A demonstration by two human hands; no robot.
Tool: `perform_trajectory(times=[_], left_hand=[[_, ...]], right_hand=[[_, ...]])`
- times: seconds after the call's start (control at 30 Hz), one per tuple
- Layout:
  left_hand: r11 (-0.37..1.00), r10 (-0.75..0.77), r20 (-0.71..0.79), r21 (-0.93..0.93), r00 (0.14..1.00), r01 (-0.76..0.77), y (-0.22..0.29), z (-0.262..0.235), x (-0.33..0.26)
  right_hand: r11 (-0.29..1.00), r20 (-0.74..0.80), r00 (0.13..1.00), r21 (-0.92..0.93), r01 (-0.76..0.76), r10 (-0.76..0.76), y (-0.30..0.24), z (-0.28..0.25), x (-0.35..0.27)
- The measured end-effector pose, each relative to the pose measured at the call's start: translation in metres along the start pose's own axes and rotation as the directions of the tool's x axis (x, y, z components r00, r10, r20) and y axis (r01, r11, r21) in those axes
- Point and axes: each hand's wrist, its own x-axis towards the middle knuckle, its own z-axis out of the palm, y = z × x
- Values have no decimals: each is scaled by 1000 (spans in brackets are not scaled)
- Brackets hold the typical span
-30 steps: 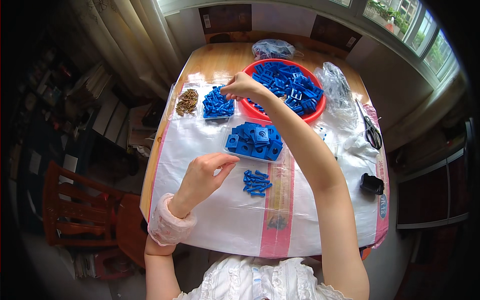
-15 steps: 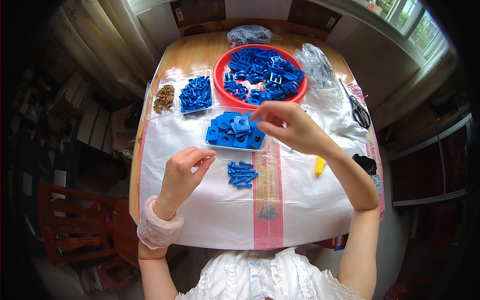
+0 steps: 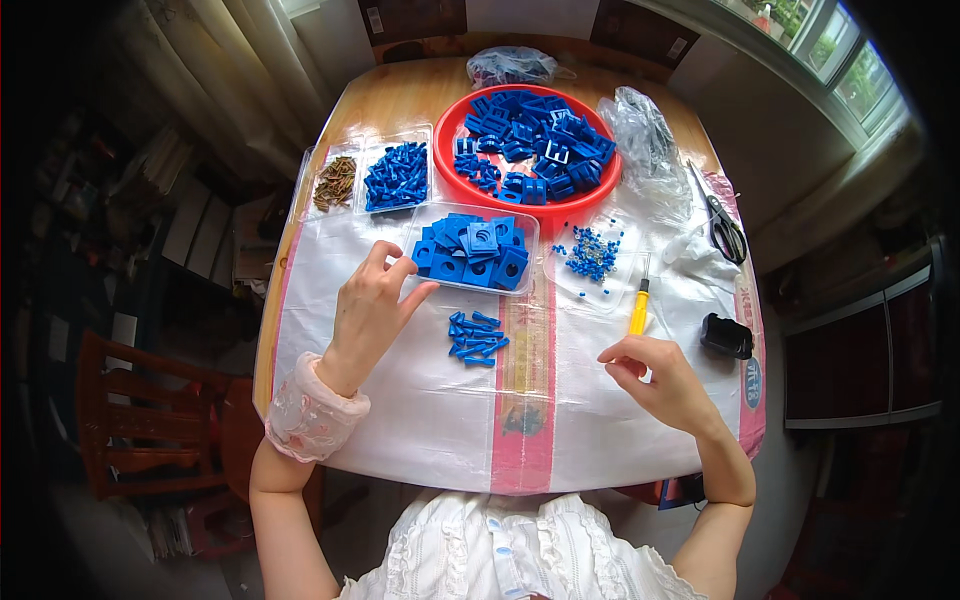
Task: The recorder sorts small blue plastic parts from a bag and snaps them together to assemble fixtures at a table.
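Note:
My left hand (image 3: 372, 310) is over the left of the table, its thumb and index finger apart and nothing between them. Its fingertips are beside the near left corner of a clear plastic tray (image 3: 478, 289) heaped with blue square plates (image 3: 448, 268) with round holes. A small pile of slim blue plastic pegs (image 3: 478, 338) lies on the table between my hands. Over the table to the right, my right hand (image 3: 660, 383) holds its thumb and index fingertips close together in a pinch. Whatever is between them, if anything, is too small to make out. A yellow-handled screwdriver (image 3: 639, 312) lies just beyond it.
A red basin (image 3: 443, 172) of blue parts stands at the back. To its left are trays of brass-coloured screws (image 3: 335, 184) and blue pegs (image 3: 397, 175). On the right are small blue-and-white pieces (image 3: 592, 255), scissors (image 3: 724, 228), a black object (image 3: 727, 336) and plastic bags (image 3: 642, 140).
My right hand has moved from above the tray of plates toward me and to the right, uncovering the small pieces and the screwdriver. My left hand has risen slightly and its fingers have parted.

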Motion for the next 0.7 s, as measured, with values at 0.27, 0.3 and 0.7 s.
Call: perform_trajectory(times=[0.27, 0.3, 0.7], left_hand=[[999, -40, 37, -16, 999, 41, -4, -2, -1], [999, -48, 41, -10, 998, 48, -7, -5, -3], [984, -148, 46, 107, 988, 143, -20, -25, -17]], right_hand=[[996, 142, 989, -70, 58, -48, -2, 9, 13], [995, 157, 987, -81, 61, -47, -3, 8, 14], [994, 176, 982, -70, 83, -69, -3, 15, 18]])
